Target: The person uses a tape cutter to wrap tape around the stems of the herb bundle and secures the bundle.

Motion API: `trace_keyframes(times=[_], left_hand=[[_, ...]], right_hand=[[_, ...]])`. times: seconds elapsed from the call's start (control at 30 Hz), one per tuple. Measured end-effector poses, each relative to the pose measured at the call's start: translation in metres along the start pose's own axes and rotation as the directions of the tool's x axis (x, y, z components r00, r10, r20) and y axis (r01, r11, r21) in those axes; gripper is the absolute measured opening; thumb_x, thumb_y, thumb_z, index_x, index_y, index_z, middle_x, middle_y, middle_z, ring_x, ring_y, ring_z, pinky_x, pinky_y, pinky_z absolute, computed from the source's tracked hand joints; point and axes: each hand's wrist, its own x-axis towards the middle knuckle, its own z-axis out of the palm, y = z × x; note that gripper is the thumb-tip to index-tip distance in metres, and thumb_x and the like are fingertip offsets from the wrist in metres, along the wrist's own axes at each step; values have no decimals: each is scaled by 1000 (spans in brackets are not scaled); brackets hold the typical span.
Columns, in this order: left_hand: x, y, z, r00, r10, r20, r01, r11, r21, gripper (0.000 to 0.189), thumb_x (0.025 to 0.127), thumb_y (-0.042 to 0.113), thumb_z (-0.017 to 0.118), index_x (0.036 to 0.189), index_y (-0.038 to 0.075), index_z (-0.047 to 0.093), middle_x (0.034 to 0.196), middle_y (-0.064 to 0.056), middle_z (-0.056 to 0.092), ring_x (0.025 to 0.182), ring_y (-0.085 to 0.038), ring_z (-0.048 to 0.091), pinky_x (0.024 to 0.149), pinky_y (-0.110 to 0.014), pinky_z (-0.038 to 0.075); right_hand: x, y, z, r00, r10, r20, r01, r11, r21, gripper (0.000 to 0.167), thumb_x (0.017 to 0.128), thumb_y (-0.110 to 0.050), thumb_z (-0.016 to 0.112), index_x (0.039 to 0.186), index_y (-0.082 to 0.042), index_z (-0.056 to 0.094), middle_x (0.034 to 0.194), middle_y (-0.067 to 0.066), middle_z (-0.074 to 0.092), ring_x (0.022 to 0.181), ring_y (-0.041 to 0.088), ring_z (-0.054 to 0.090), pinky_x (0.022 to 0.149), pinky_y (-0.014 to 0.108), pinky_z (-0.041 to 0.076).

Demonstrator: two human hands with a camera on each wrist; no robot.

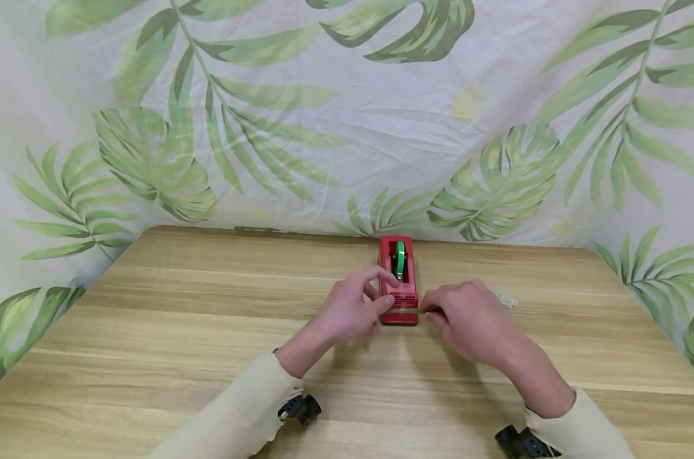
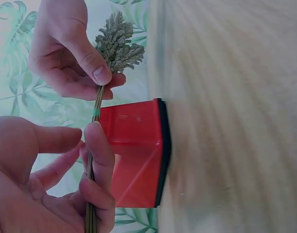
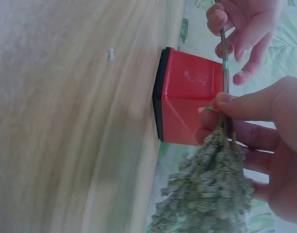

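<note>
A bunch of dried flowers (image 3: 202,184) is held level across the front of a red tape dispenser (image 1: 400,317). My right hand (image 1: 467,319) pinches its stems between thumb and fingers, just below the grey-green heads. Farther along the stems, my left hand (image 1: 353,309) has its lower fingers curled round them, while thumb and index finger stand apart from each other. Between the two hands, a band of green tape (image 2: 96,112) circles the stems. Inside the dispenser sits a roll of green tape (image 1: 400,258). In the head view the right hand hides most of the flower heads.
The dispenser stands on a wood-grain table (image 1: 180,357), near its back edge. Behind it hangs a leaf-patterned cloth (image 1: 393,146). A small white bit (image 3: 111,54) lies on the tabletop. Black devices (image 1: 301,409) are strapped at both wrists.
</note>
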Motion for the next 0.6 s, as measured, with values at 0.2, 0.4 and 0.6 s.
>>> trace_keyframes(times=[0.2,0.4,0.6], left_hand=[[-4,8,-6,999,33,26,-33,999,-16,14,102,11,70,116,13,71,95,-10,67,66,-36,71,52,-27,49],[-4,11,-10,998,33,44,-33,999,0,13,97,7,76,110,7,77,94,-7,71,71,-31,73,56,-27,54],[-6,13,-13,1000,14,26,-14,1000,-1,8,98,6,74,104,6,79,92,-7,73,63,-16,67,55,-25,49]], right_hand=[[1,-1,-5,998,37,-54,-37,999,-5,9,92,-6,79,96,-14,81,87,-5,79,79,14,74,85,48,60],[0,-3,-10,996,56,-64,-59,997,-49,10,92,-10,80,100,-15,78,94,-2,78,89,19,75,96,57,55],[-2,-5,-11,995,-3,-96,-3,998,-64,25,93,-6,78,116,-13,70,104,5,80,100,24,77,104,58,52]])
